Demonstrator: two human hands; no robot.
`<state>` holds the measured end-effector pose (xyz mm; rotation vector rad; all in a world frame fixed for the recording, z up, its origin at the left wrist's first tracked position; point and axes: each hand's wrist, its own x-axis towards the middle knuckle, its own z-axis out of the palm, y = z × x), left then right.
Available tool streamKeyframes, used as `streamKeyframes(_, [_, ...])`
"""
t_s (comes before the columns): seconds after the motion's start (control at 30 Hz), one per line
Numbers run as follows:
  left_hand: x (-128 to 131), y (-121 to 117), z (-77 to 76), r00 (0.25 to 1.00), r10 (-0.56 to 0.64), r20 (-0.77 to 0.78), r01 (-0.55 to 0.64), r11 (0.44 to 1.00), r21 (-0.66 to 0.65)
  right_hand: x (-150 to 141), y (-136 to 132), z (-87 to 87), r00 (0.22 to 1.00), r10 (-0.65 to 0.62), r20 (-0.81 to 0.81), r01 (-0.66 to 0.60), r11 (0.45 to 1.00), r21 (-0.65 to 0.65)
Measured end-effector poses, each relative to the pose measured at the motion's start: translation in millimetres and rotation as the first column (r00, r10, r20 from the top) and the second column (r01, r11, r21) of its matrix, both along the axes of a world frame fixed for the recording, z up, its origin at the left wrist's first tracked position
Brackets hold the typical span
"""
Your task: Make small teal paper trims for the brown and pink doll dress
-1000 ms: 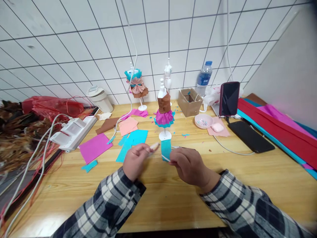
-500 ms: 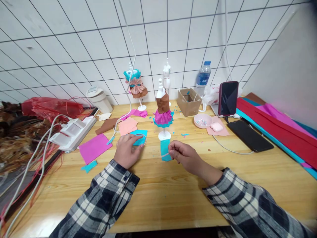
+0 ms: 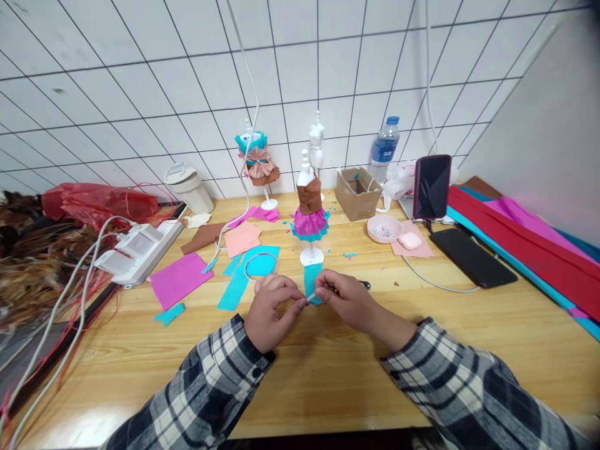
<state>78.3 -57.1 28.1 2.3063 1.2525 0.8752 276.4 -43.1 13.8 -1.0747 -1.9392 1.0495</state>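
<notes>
Just in front of the mini dress form (image 3: 310, 200), my left hand (image 3: 275, 311) and my right hand (image 3: 345, 300) meet. Between their fingertips is a thin white strip of tape (image 3: 310, 298), each hand pinching one end. Below the strip, a turquoise crepe paper piece (image 3: 312, 278) lies on the table, partly hidden by my fingers. The dress form wears a brown bodice and a magenta skirt with turquoise edging. Left of it, a thin ring-shaped tape roll (image 3: 246, 270) rests on turquoise paper (image 3: 233, 292). A dark-handled tool (image 3: 365, 285) pokes out behind my right hand.
At left are a magenta sheet (image 3: 182, 280), a power strip (image 3: 140, 253) and cables. Further back stand a decorated dress form (image 3: 259, 159), a bare one (image 3: 317, 140), a cardboard box (image 3: 358, 195) and a water bottle (image 3: 385, 149). A bead bowl (image 3: 384, 229) and phones (image 3: 473, 257) are at right.
My left hand has let go of the tape roll and moved right, to the strip at my right hand. The roll and the turquoise paper under it now show.
</notes>
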Motion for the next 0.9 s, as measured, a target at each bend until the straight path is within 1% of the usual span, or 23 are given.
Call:
streamKeyframes(0.07, [0.7,0.3,1.1,0.999,-0.019,0.030,0.019,1.000,0.013,-0.8,0.3,-0.7,1.000,-0.007,0.002,0.007,1.000,-0.005])
streamKeyframes(0.13, [1.8,1.0,0.5,0.997,-0.028,0.071,0.028,1.000,0.001,-1.6,1.2,-2.1,0.999,-0.032,-0.022,0.030,0.998,-0.050])
streamKeyframes(0.2, [2.1,2.8,-1.8,0.992,0.011,0.124,-0.004,0.999,-0.053,-1.6,2.8,-3.9,0.995,-0.075,-0.070,0.067,0.992,-0.107])
streamKeyframes(0.27, [1.0,5.5,-5.4,0.979,0.081,0.189,-0.055,0.989,-0.136,-0.1,4.4,-5.3,0.986,-0.145,-0.085,0.136,0.986,-0.099])
streamKeyframes(0.33, [-0.9,7.8,-8.8,0.958,0.135,0.252,-0.082,0.974,-0.210,2.2,4.8,-5.2,0.972,-0.230,-0.043,0.230,0.973,0.010])
streamKeyframes(0.4, [-2.5,8.7,-11.3,0.942,0.156,0.298,-0.078,0.963,-0.258,4.0,3.1,-3.3,0.962,-0.273,0.021,0.264,0.945,0.195])
streamKeyframes(0.47, [-2.8,7.9,-12.4,0.934,0.146,0.328,-0.046,0.955,-0.293,3.8,-0.5,-0.5,0.964,-0.252,0.088,0.202,0.904,0.376])
streamKeyframes(0.53, [-2.0,6.1,-12.7,0.928,0.124,0.352,-0.007,0.949,-0.316,1.9,-4.6,1.5,0.962,-0.213,0.169,0.106,0.866,0.488])
streamKeyframes(0.6, [-0.9,4.5,-13.0,0.924,0.107,0.366,0.020,0.945,-0.326,-0.6,-7.6,2.0,0.947,-0.210,0.243,0.049,0.842,0.537])
streamKeyframes(0.7, [0.4,3.3,-13.6,0.925,0.095,0.368,0.032,0.945,-0.324,-2.6,-9.7,1.2,0.916,-0.240,0.321,0.012,0.817,0.576])
streamKeyframes(0.9, [2.2,2.2,-12.6,0.940,0.080,0.333,0.021,0.957,-0.290,-2.5,-13.5,3.8,0.857,-0.281,0.431,-0.078,0.758,0.648])
